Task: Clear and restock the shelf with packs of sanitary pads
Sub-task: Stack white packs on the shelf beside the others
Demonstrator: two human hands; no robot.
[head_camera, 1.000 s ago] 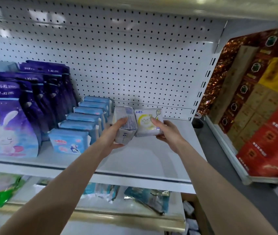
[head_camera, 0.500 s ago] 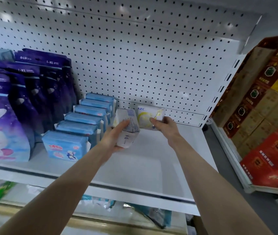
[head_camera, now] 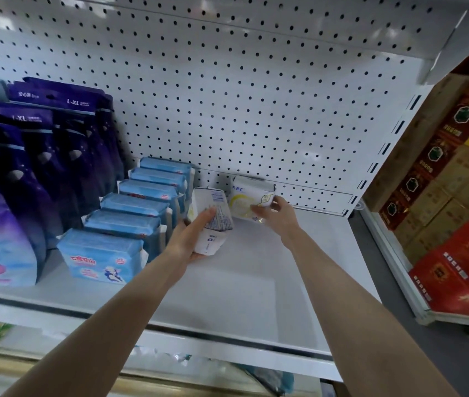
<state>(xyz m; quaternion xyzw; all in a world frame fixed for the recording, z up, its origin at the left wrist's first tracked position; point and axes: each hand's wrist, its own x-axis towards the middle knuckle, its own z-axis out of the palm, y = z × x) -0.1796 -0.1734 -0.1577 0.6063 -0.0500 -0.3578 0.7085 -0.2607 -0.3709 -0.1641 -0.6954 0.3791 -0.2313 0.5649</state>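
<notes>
Head view: left hand (head_camera: 190, 239) grips one white pack (head_camera: 213, 213), long axis 12-to-6 o'clock; right hand (head_camera: 279, 216) pinches one ABC pack (head_camera: 249, 196), face forward, at the back of the shelf (head_camera: 256, 282); six blue packs (head_camera: 100, 255) line up at 9 o'clock.

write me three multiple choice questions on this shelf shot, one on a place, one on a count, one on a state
1. Where is the ABC pack that the right hand holds?
A. at the back of the shelf, near the pegboard
B. at the shelf's front edge
C. on the floor

2. How many blue packs stand in the row?
A. three
B. six
C. ten

3. What is the left hand doing?
A. hanging empty
B. lying flat on the shelf
C. gripping a white pack

Answers: 1 A, it sits just in front of the perforated back panel; 2 B, six tops show from front to back; 3 C, its fingers curl round the pack.
</notes>
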